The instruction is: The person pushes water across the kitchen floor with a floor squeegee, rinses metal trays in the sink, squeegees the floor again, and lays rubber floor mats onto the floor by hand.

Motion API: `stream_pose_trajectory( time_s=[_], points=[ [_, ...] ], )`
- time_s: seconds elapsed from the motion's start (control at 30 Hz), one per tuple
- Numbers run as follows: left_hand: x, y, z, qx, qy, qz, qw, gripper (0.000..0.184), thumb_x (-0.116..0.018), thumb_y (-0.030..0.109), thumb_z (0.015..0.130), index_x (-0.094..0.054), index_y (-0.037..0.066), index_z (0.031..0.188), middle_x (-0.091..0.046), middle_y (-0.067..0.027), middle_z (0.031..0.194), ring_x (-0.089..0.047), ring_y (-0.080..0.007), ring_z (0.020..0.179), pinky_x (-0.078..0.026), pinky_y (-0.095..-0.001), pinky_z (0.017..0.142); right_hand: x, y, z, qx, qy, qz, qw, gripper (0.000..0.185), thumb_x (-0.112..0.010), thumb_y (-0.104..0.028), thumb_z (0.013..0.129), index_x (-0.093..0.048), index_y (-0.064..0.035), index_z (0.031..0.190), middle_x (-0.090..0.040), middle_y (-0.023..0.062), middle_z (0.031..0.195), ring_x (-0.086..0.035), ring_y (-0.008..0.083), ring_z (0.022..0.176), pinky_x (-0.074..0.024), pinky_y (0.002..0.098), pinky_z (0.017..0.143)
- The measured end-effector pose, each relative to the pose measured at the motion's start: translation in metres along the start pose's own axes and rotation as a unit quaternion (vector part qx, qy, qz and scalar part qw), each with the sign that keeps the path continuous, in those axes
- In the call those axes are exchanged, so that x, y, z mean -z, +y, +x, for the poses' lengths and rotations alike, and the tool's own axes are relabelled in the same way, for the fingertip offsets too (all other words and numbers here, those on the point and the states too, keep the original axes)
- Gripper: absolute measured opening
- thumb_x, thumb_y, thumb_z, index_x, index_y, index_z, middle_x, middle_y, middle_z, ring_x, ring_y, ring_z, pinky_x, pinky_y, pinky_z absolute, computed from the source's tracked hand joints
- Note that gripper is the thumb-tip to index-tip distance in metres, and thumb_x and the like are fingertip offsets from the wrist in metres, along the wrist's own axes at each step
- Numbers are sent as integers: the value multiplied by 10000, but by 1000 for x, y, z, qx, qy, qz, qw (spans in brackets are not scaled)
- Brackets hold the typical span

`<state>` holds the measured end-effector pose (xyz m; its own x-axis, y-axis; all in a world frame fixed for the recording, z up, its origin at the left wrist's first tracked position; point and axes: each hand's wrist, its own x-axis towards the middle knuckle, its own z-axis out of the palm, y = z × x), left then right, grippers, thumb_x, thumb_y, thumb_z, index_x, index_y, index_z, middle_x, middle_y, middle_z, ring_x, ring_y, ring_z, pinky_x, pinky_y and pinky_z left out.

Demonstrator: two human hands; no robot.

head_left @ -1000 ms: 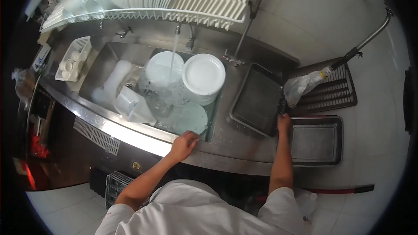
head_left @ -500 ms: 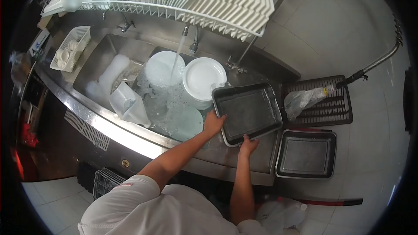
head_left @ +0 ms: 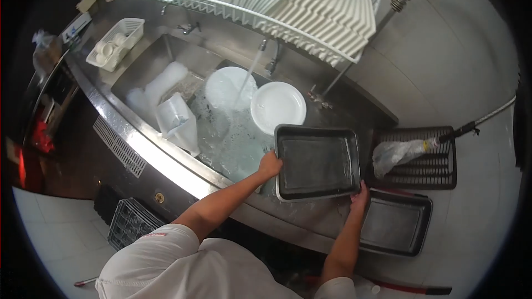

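A dark rectangular baking pan [head_left: 317, 165] with a wet inside is held up between my hands at the right end of the sink. My left hand [head_left: 270, 165] grips its left rim, fingers wrapped over the edge. At the lower right corner, my right hand [head_left: 360, 194] holds the rim, its fingers partly hidden by the pan. Just beyond the pan, a stack of white plates [head_left: 278, 105] stands in the water. Tap water runs down beside another white plate [head_left: 228, 86] to its left.
A second pan [head_left: 394, 226] lies at the right, below a dark slatted rack [head_left: 438, 158] with a plastic-wrapped spray nozzle [head_left: 404, 155]. A white jug [head_left: 178, 119] and foam [head_left: 166, 80] are in the sink. Above hangs a dish rack [head_left: 233, 11]; a cup basket [head_left: 116, 47] sits left.
My right hand has moved from the pan's lower edge to its lower right corner. The pan has turned and come slightly lower in view. The camera view has shifted too.
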<state>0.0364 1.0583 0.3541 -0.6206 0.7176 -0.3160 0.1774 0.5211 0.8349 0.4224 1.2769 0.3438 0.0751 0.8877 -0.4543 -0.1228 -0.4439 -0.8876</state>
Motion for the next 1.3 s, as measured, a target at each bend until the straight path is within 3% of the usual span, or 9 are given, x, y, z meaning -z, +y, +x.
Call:
stream_pose_trajectory(
  time_s=[0.1,0.23,0.33,0.37,0.57,0.7,0.9,1.1,1.3],
  points=[
    [25,5,0,6,-7,-10,1000,421,-557,207,809,-674,-82,1092,-667,-357,1077,-638,-494,1066,-493,-535,955,8,-4,7,-9,-71,-98,993,658,-753,-460,875,-505,-178,1415,-645,43,1197,-618,198,1014,-442,371,608],
    [53,12,13,-3,-21,33,999,419,-563,237,797,-699,-104,999,-677,-361,1003,-659,-492,1018,-511,-528,916,-39,-30,-57,-62,37,-219,973,389,-756,-478,876,-648,-182,1103,-626,-11,994,-553,110,785,-359,304,548],
    [71,10,30,-2,-32,34,999,410,-565,236,789,-704,-124,925,-688,-351,918,-684,-483,961,-529,-520,880,-38,-3,-50,69,-22,-368,927,387,-776,-458,857,-645,-169,1078,-589,-5,953,-523,104,734,-353,301,536],
    [79,13,33,11,-42,26,999,405,-564,230,787,-704,-130,908,-689,-347,894,-692,-478,943,-533,-517,871,-36,1,-46,129,-96,-316,935,282,-788,-310,836,-613,-126,957,-570,-11,855,-511,108,663,-353,311,494],
    [117,37,37,39,-86,-11,995,385,-566,197,780,-709,-131,922,-695,-337,890,-705,-459,932,-539,-507,864,-54,-27,-96,148,-55,-389,907,260,-724,-5,744,-489,-107,788,-484,-40,663,-460,98,542,-314,309,404],
    [114,14,54,-12,-39,10,999,373,-562,178,779,-716,-110,959,-701,-328,957,-697,-451,980,-528,-504,895,-62,-30,-123,166,-54,-357,917,252,-709,31,751,-489,-74,809,-487,-25,706,-461,96,603,-367,307,469],
    [101,-33,94,13,-14,-113,993,364,-591,161,755,-726,-84,988,-703,-320,998,-690,-444,1010,-517,-499,902,-85,-37,-136,220,-56,-359,905,232,-692,49,739,-494,-53,805,-475,-31,723,-456,96,674,-370,272,637],
    [113,-44,100,45,-58,-202,977,348,-626,163,727,-742,-23,997,-729,-256,963,-708,-412,974,-527,-462,862,-91,-35,-140,262,-55,-356,895,244,-692,42,745,-473,-50,799,-461,-30,741,-432,99,677,-365,283,622],
    [128,-46,95,47,-42,-145,987,316,-678,193,715,-746,-8,950,-724,-231,870,-718,-355,862,-534,-442,791,-149,-88,-216,295,8,-468,833,307,-685,34,768,-397,-68,797,-389,-7,721,-378,122,671,-354,296,621]
  ],
)
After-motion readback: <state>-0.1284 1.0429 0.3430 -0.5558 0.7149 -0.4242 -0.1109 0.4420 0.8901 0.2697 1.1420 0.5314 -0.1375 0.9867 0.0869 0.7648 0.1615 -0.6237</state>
